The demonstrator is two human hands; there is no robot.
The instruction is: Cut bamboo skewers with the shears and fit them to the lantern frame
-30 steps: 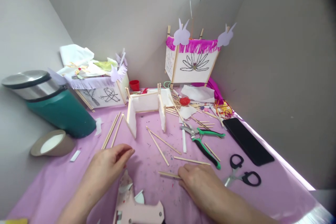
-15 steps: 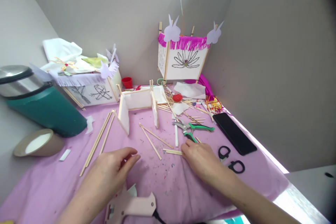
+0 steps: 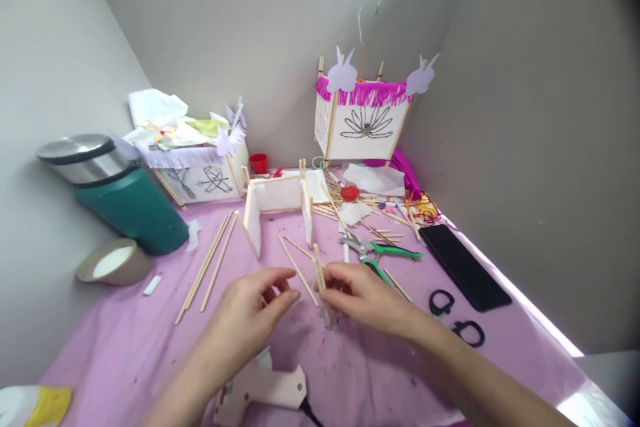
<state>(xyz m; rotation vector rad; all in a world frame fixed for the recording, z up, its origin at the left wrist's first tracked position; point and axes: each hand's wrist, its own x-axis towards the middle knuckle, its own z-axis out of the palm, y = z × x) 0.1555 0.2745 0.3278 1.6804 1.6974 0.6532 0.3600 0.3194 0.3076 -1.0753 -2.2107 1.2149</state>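
Observation:
My right hand (image 3: 365,297) holds a few short wooden sticks (image 3: 319,267) upright above the pink table cover (image 3: 125,347). My left hand (image 3: 255,310) hovers just left of them, fingers pinched together with nothing seen in them. Beyond the hands stands a half-built lantern frame (image 3: 277,207) of sticks and white paper. A pink glue gun (image 3: 265,387) lies under my left forearm. More loose sticks (image 3: 207,263) lie to the left.
Green-handled pliers (image 3: 385,255), black scissors (image 3: 457,317) and a black phone (image 3: 463,267) lie at the right. Two finished paper lanterns (image 3: 363,117) (image 3: 197,167), a green bin (image 3: 115,197), a tape roll (image 3: 115,261) and a red cup (image 3: 259,161) stand behind and left.
My right hand picked the short sticks up off the cover and lifted them upright toward the middle. My left hand moved right, close to them.

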